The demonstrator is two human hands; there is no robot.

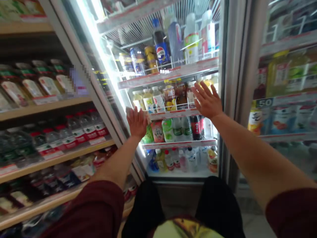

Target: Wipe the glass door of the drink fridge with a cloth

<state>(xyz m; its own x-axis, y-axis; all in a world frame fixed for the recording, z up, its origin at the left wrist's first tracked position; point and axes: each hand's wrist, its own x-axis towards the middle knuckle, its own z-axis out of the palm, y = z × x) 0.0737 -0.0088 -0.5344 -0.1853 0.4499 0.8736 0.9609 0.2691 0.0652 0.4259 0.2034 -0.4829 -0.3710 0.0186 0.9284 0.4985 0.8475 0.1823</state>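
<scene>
My left hand (137, 123) is raised with its fingers up and spread, holding nothing. It is nearest the left ends of the third and fourth shelves of a lit drinks fridge (183, 71). My right hand (208, 100) is higher, palm outward and fingers splayed, in front of the right part of the third shelf. Behind and between the hands stand small bottles (158, 99) and brown drink bottles (170, 91). Below them are green cartons (167, 129) and a dark cola bottle (196, 127). Whether either hand touches glass, I cannot tell.
Wooden shelves (56, 155) with many bottles run along the left. A metal door frame (230, 82) borders the fridge at right, beside another drinks fridge (287, 89). A blue-capped cola bottle (160, 43) stands on an upper shelf. My knees (220, 201) are close to the fridge base.
</scene>
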